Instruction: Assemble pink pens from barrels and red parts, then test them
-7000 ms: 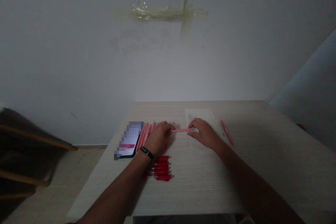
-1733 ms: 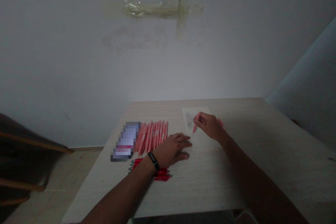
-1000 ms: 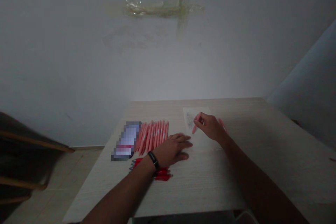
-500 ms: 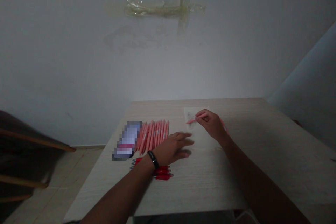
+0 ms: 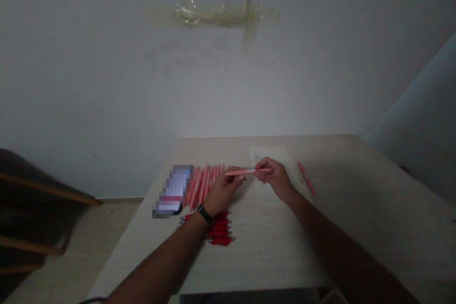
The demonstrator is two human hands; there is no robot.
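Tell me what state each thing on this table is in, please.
left hand: pinching the pink pen
right hand: pinching the same pen
pink pen: held level between both hands
row of pink pens: lying side by side
red pens: lying bunched together
loose pink pen: lying alone, slanted
paper sheet: flat
phone: lying flat, screen pixelated

Near the left edge of the desk (image 5: 285, 266) lies a phone (image 5: 173, 191), its screen blurred, with a row of pink pens (image 5: 201, 185) just beside it and red pens (image 5: 220, 232) in front. A sheet of paper (image 5: 267, 154) lies at the far edge, a lone pink pen (image 5: 307, 178) to its right. Clear plastic (image 5: 217, 16) is taped to the wall (image 5: 107, 80) beyond, and a dark chair (image 5: 28, 199) stands left on the tiled floor (image 5: 85, 242).
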